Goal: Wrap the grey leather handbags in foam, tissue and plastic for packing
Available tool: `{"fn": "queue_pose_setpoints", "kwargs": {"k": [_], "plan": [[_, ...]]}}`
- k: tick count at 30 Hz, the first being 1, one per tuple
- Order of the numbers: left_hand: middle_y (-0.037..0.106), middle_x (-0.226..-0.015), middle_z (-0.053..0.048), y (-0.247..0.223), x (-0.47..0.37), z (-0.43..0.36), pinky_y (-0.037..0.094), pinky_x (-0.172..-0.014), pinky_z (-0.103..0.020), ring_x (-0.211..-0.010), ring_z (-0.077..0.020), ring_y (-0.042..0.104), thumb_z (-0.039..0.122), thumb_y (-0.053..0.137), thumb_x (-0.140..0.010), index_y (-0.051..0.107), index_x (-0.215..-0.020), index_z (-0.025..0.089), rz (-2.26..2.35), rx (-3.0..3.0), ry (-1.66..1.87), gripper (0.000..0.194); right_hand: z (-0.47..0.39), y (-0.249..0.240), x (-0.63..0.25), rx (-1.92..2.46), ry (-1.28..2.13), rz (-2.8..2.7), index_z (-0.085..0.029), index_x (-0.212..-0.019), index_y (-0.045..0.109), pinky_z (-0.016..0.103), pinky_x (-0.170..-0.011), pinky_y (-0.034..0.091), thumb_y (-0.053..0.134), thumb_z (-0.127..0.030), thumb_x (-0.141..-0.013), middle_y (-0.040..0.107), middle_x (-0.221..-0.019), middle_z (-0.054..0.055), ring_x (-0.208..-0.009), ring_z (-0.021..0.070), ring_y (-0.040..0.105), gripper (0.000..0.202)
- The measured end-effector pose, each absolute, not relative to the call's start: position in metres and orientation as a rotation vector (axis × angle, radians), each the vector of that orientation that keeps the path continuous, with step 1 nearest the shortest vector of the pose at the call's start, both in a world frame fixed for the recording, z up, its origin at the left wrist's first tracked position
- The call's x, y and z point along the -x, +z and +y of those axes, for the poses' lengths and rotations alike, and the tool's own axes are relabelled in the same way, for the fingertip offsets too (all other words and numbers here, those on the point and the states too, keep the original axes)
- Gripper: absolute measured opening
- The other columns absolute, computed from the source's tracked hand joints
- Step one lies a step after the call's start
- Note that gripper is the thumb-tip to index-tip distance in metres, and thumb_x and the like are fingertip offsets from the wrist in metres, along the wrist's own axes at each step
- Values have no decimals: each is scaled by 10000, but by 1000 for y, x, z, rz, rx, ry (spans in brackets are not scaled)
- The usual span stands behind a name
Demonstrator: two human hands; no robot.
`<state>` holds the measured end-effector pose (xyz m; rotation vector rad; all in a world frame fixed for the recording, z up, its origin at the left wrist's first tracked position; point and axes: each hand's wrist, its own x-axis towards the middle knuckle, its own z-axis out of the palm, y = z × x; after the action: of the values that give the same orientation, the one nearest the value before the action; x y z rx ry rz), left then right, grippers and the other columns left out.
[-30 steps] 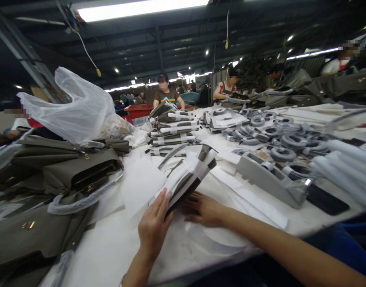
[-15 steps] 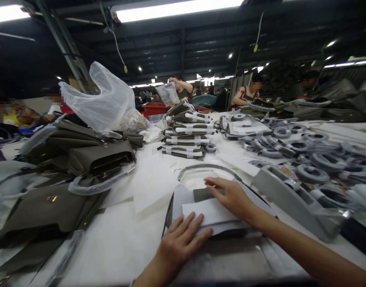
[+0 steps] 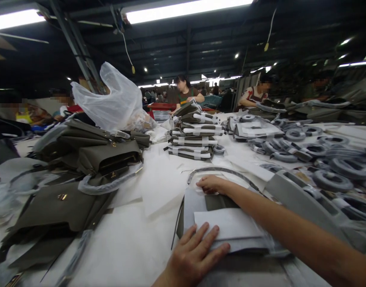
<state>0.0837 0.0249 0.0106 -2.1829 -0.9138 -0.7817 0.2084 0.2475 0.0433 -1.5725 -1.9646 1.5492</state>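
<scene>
Ok quick rundown. The bag is lying flat on the white table, near side, a bit right of the middle, w/ pale wrapping on it and a folded piece of white paper on top. Its handle arches out on the far side.

L hand is palm down on the near left part, fingers spread, tips on the paper. R hand reaches over to the far left bit, just inside the handle curve. Fingers there are curled in w/ the tips close together, but tbh can't tell what's between them, some clear film is right by the tips.

Rest of the table: grey tape dispenser just right of the bag, partly behind the R forearm, then a big pile of wrapped grey coils further right. Far side, abt the middle, there's a stack of wrapped bundles. White sheets lie left of the bag, and a heap of dark olive bags w/ gold clasps fills the left side, puffy plastic sack behind it. One co-worker is past the stack, another person is far right.
</scene>
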Motion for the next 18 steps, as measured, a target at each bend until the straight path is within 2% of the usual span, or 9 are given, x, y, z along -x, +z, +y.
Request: {"fn": "queue_pose_setpoints", "kwargs": {"k": [5,9,13,18], "plan": [[656,-1312,17,11,-85,24,484,-1055,-323,-1179,-182,646,242,549,-987,617,-1297,356,-937,2187,-817,337,243,53,-213,1390,1848,-1676,-134,-939,630,276,-742,584,537,-233,-981,724,-947,69,-804,129,706,142],[660,-1305,28,10,-87,24,488,-1049,-323,-1167,-182,652,234,552,-984,630,-1278,360,-957,2173,-855,330,239,65,-210,1283,1941,-1579,-155,-886,657,290,-767,590,665,-234,-891,744,-940,75,-831,143,711,79],[668,-1292,34,11,-87,24,498,-1037,-322,-1161,-179,657,229,539,-989,649,-1252,362,-969,2174,-860,314,237,82,-204,1153,1916,-1590,-160,-819,697,345,-842,580,808,-265,-750,743,-936,60,-852,157,691,168],[641,-1335,29,8,-86,23,466,-1074,-335,-1200,-182,632,236,561,-979,638,-1268,363,-993,2194,-839,325,216,103,-207,979,1718,-1675,-178,-857,770,308,-887,514,853,-337,-671,722,-837,17,-843,146,639,258]]}}
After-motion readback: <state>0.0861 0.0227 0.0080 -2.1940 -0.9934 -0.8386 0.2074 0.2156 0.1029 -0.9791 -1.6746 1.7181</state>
